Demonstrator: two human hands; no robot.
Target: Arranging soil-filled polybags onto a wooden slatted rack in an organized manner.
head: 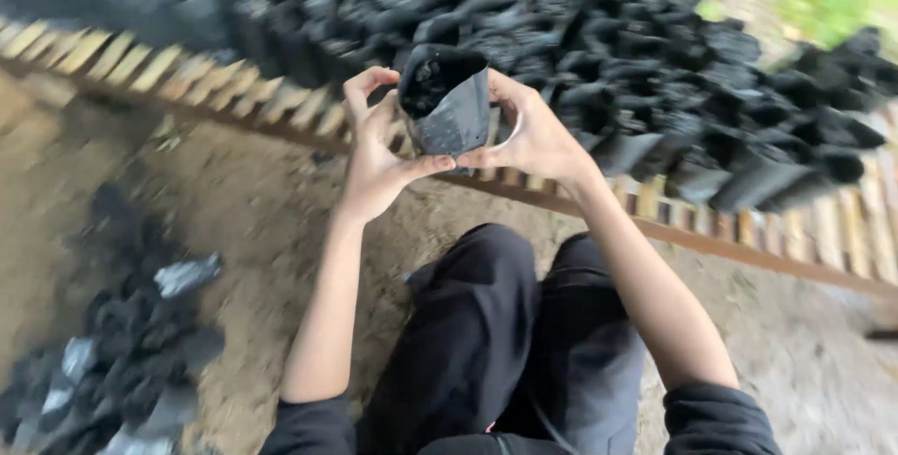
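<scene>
Both hands raised in front of the knees, gripping 1 black bag [451, 104] between them. Left hand [376, 160]: fingers curled on the bag's left side, thumb under its base. Right hand [535, 137]: closed on the right side. Bag mouth open, dark fill visible inside. Behind it, many like bags [673, 62] stand packed on a slatted rack [832, 221]. Loose empty bags [122, 361] lie on the soil [253, 212] at lower left.

Both hands, left hand [374, 160] and right hand [533, 137], gripped a black bag [447, 104] at centre, with filled bags [655, 72] massed at one o'clock and empty bags [122, 361] heaped at eight o'clock.
</scene>
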